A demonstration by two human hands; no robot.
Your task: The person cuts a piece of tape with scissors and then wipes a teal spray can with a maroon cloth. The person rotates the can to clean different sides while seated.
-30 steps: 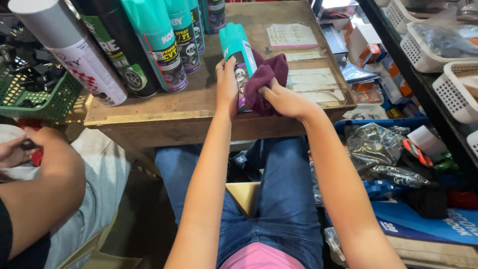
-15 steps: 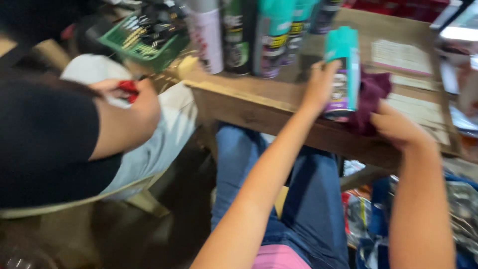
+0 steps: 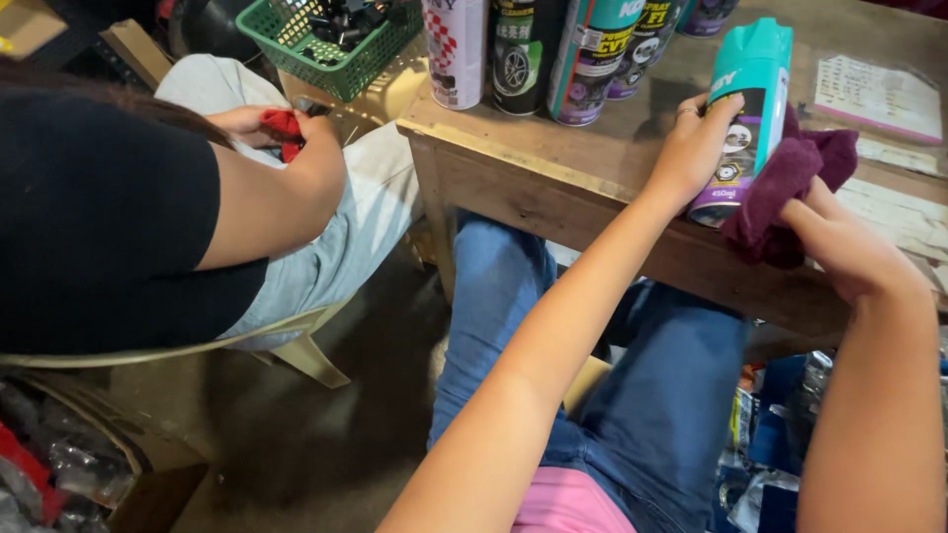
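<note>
The left hand (image 3: 696, 148) is wrapping around the teal spray can (image 3: 746, 109), fingers curled on its side, holding it upright on the worktop (image 3: 592, 168) at the upper right of the frame. The right hand (image 3: 839, 247) is bunching a maroon cloth (image 3: 785, 192) and pressing it against the can's lower right side.

Compared with a second ago, the view is swinging left: the can and both hands are now sitting far right, and the neighbouring person in the black top (image 3: 99, 217) is filling the left half. The grip on can and cloth is looking unchanged, so the wiping appears to be carrying on.

Behind the can, a row of other spray cans (image 3: 553, 49) is standing along the top edge, their tops cut off. A green basket (image 3: 326, 39) is sitting at upper left. The neighbour's hand (image 3: 272, 128) is holding something red, too small to identify. The right hand's fingers are hidden in the cloth.
</note>
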